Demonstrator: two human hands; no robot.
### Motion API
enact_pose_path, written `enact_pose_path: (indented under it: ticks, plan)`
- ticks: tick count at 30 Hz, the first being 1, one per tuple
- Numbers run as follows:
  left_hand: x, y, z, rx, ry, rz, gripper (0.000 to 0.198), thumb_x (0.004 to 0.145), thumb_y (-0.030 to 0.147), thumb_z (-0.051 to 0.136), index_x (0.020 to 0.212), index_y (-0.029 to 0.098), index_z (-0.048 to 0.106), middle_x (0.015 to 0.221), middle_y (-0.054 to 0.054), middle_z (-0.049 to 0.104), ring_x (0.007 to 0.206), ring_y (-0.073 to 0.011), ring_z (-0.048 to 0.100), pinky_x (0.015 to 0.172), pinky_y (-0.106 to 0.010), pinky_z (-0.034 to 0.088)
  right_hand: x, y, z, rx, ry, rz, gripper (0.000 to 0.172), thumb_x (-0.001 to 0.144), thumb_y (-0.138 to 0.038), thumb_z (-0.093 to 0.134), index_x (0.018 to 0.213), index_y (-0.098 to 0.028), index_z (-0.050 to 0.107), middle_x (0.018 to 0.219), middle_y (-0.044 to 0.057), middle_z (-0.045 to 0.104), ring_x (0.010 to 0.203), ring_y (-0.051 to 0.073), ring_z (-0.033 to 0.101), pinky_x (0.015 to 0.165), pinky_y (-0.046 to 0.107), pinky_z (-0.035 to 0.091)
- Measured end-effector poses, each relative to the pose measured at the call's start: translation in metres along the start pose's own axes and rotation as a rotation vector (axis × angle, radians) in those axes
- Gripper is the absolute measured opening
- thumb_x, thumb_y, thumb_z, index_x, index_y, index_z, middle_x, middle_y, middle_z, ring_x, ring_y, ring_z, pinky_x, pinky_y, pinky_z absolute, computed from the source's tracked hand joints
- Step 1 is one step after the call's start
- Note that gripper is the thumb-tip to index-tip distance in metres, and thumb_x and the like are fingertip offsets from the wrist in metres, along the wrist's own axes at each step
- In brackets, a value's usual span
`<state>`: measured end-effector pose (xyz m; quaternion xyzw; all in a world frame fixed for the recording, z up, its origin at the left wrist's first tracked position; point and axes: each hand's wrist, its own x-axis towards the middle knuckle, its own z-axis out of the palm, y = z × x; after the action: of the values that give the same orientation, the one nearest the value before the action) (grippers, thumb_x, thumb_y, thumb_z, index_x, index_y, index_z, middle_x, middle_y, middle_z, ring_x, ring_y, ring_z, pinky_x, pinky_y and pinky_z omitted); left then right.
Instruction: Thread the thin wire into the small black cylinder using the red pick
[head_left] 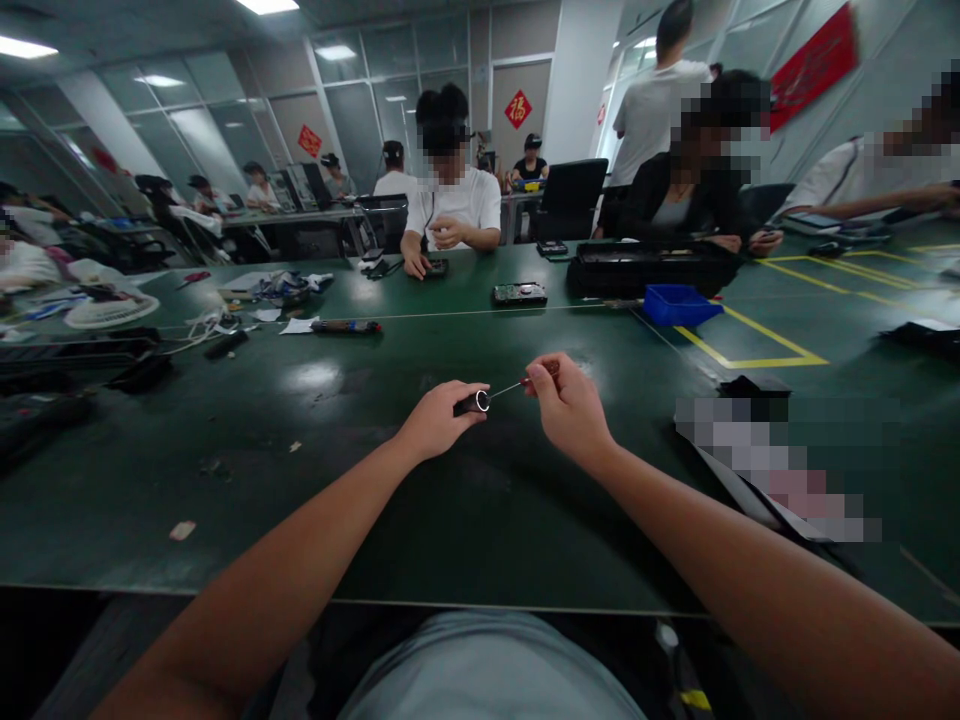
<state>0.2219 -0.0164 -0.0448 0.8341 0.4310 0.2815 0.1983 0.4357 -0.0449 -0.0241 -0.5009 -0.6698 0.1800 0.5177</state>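
Note:
My left hand is closed around a small black cylinder with a bright metal ring at its end, held above the dark green table. My right hand is closed on a thin screwdriver with a reddish handle. Its slim shaft points left and its tip meets the ringed end of the cylinder. Both hands hover over the middle of the table, close together.
A blue bin and a long black case lie to the far right, a circuit board and a screwdriver farther back. Clutter covers the left side. Several people sit across the table.

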Motion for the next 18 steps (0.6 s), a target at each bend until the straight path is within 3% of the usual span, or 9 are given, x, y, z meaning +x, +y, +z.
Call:
enact_pose_path:
  ticks: [12,18]
  plan:
    - [-0.0001,0.0018,0.0008,-0.033,-0.030,-0.056,0.040,0.084,0.022,0.069,0.124,0.023,0.066,0.114,-0.007,0.067,0.105,-0.0232,0.061,0.100,-0.041,0.045,0.0006,-0.0026,-0.0002,-0.179,-0.036,-0.052,0.017,0.097,-0.034,0.044,0.089,-0.024,0.055,0.078,0.005,0.067,0.072,0.022,0.063,0.068,0.035,0.042]
    - [0.0017,-0.0012,-0.0002,-0.133,0.082,-0.119,0.041,0.084,0.023,0.069,0.124,0.023,0.064,0.118,-0.007,0.066,0.107,-0.0232,0.061,0.100,-0.040,0.046,0.0010,0.0008,0.0004,-0.162,-0.038,-0.023,0.018,0.097,-0.036,0.044,0.089,-0.024,0.056,0.077,0.005,0.067,0.072,0.022,0.063,0.067,0.034,0.042]
